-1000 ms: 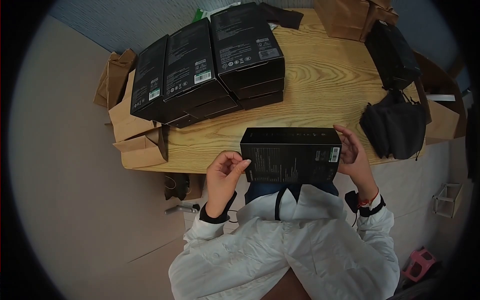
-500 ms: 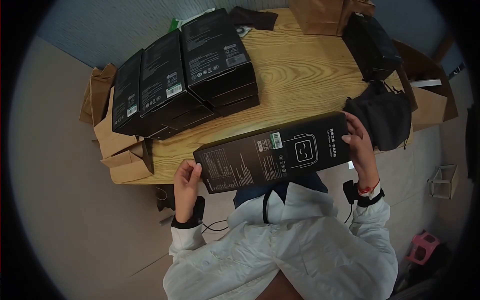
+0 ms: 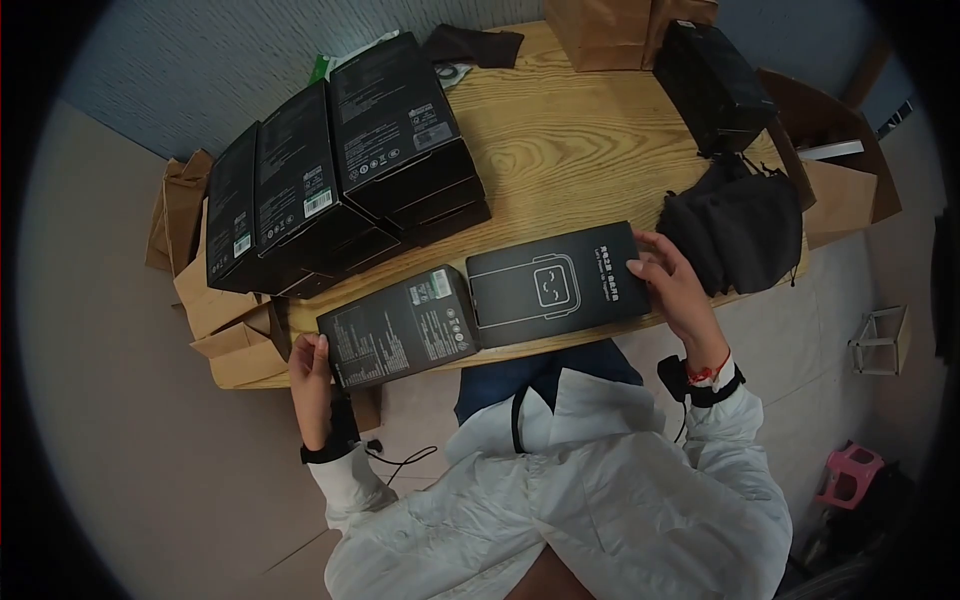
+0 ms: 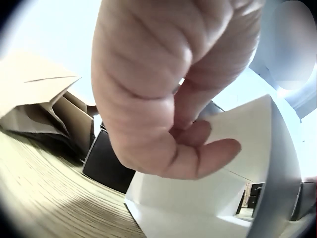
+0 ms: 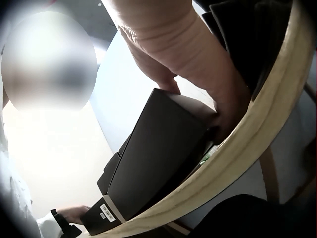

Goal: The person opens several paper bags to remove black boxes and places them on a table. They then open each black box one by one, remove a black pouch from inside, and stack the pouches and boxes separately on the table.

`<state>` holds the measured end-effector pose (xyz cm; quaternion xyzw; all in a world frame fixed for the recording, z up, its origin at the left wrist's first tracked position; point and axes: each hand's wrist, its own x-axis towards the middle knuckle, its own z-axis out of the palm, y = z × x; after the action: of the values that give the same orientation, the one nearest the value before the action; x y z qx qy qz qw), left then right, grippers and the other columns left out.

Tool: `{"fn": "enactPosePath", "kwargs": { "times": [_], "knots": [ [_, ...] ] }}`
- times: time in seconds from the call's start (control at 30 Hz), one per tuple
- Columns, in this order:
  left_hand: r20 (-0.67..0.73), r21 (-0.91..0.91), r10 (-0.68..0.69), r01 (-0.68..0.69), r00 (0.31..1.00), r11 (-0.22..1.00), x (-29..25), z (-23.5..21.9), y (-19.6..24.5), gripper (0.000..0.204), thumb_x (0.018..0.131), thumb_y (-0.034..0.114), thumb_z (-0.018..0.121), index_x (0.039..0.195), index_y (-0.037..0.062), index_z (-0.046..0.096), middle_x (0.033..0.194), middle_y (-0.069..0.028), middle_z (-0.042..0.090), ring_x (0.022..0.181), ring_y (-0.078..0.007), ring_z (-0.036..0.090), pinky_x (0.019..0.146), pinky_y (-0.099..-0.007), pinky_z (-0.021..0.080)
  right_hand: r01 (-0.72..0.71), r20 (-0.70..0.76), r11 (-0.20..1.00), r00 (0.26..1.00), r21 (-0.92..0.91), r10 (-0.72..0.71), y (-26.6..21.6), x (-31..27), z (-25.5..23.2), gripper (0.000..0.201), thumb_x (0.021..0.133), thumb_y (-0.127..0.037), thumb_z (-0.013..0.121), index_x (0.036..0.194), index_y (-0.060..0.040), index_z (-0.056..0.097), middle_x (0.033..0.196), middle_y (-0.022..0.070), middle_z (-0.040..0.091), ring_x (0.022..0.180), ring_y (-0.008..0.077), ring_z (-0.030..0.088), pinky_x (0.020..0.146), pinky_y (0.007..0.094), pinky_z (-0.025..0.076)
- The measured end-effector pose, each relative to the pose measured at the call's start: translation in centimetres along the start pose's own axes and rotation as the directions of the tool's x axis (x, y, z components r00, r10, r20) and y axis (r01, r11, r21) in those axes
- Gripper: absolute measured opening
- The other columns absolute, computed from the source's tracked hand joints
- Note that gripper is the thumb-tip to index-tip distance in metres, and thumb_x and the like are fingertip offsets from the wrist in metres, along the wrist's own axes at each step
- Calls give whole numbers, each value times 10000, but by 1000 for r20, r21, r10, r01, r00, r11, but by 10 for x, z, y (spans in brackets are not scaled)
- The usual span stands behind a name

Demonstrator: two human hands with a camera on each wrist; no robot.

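A black printed box sleeve [image 3: 400, 330] with white text and a barcode label lies slanted at the table's front edge. From its right end extends a black inner box [image 3: 558, 285] with a line drawing of a smiling device. My left hand [image 3: 312, 385] pinches the sleeve's left end. Up close in the left wrist view, fingers [image 4: 213, 156] curl at the open end, over the sleeve's pale inside wall [image 4: 183, 203]. With thumb and fingers, my right hand [image 3: 682, 290] grips the far right end of the inner box, seen as a plain dark side [image 5: 153, 148] in the right wrist view.
Stacked black boxes [image 3: 400, 110] stand at the table's left back. Brown paper bags [image 3: 235, 330] lie at the left edge. To the right are a dark drawstring pouch [image 3: 735, 225], another black box [image 3: 715, 85] and an open carton [image 3: 840, 180]. A pink stool [image 3: 850, 475] stands on the floor.
One second ago the box was closed up short. The left hand and sleeve have drawn left, exposing the inner box, and both parts have lowered toward the tabletop. The head view has shifted.
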<state>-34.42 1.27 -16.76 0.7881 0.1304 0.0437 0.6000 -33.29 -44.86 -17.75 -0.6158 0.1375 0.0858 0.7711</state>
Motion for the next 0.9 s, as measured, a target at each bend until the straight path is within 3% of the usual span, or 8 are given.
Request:
{"fn": "enactPosePath", "kwargs": {
  "times": [0.17, 0.3, 0.53, 0.63, 0.7, 0.73, 0.8, 0.9],
  "knots": [
    [79, -47, -64, 67, 995, 997, 3, -10, 2, 107, 964, 167, 548, 961, 65, 515, 798, 53, 486, 711, -29, 424, 645, -166, 334, 124, -109, 980, 984, -155, -142, -6, 0, 2, 423, 919, -137, 595, 1308, -3, 497, 1099, 61, 602, 1001, 103, 546, 915, 221, 401],
    [35, 0, 133, -133, 991, 991, 4, 15, 4, 216, 954, 98, 543, 1152, 22, 500, 898, 14, 530, 820, -51, 478, 754, -173, 375, 308, -17, 854, 938, -420, -347, 2, 4, 4, 402, 941, -132, 567, 1309, 13, 494, 1142, 53, 567, 1038, 101, 514, 926, 213, 376],
    [-57, -8, 172, -172, 983, 985, -3, 42, 6, 355, 942, 53, 533, 1286, 26, 449, 962, -17, 533, 850, -76, 486, 790, -190, 375, 351, -4, 789, 913, -504, -409, -2, -7, 16, 424, 926, -102, 579, 1328, -10, 482, 1110, 69, 551, 1025, 125, 511, 933, 230, 374],
    [-76, 1, 210, -211, 975, 977, -1, 46, 4, 375, 938, 63, 543, 1299, 39, 443, 1000, -27, 528, 873, -84, 487, 801, -203, 385, 355, 31, 742, 911, -569, -412, -12, -16, 22, 653, 831, -171, 705, 1392, -34, 401, 1217, 100, 513, 1133, 198, 486, 978, 287, 371],
    [-78, 10, 244, -244, 967, 970, -2, 48, 8, 386, 937, 74, 550, 1306, 45, 439, 1025, -33, 526, 891, -88, 489, 808, -210, 392, 508, 216, 412, 789, -757, -576, -22, -21, 26, 932, 679, -265, 816, 1439, -67, 314, 1347, 140, 435, 1264, 294, 404, 1046, 394, 325],
    [-92, 87, 248, -240, 964, 967, -6, 53, 15, 401, 935, 84, 556, 1313, 42, 432, 1072, -46, 524, 915, -97, 494, 814, -221, 403, 508, 216, 413, 789, -756, -575, -31, -23, 28, 932, 679, -265, 816, 1439, -67, 314, 1347, 140, 435, 1264, 294, 404, 1046, 394, 325],
    [-101, 160, 255, -238, 962, 958, -9, 57, 20, 415, 933, 94, 563, 1321, 38, 424, 1119, -60, 522, 939, -106, 499, 819, -232, 413, 570, 487, 66, 752, -819, -444, -50, -21, 34, 1096, 556, -362, 858, 1449, -86, 287, 1421, 173, 362, 1329, 358, 322, 1084, 491, 249],
    [-18, 237, 345, -332, 938, 913, -13, 58, 20, 439, 929, 99, 571, 1331, 28, 413, 1219, -87, 503, 971, -124, 514, 825, -251, 427, 661, 612, 0, 695, -751, -377, -50, -7, 57, 1121, 527, -417, 860, 1442, -90, 299, 1425, 171, 363, 1331, 369, 325, 1085, 523, 222]
  ]
}}
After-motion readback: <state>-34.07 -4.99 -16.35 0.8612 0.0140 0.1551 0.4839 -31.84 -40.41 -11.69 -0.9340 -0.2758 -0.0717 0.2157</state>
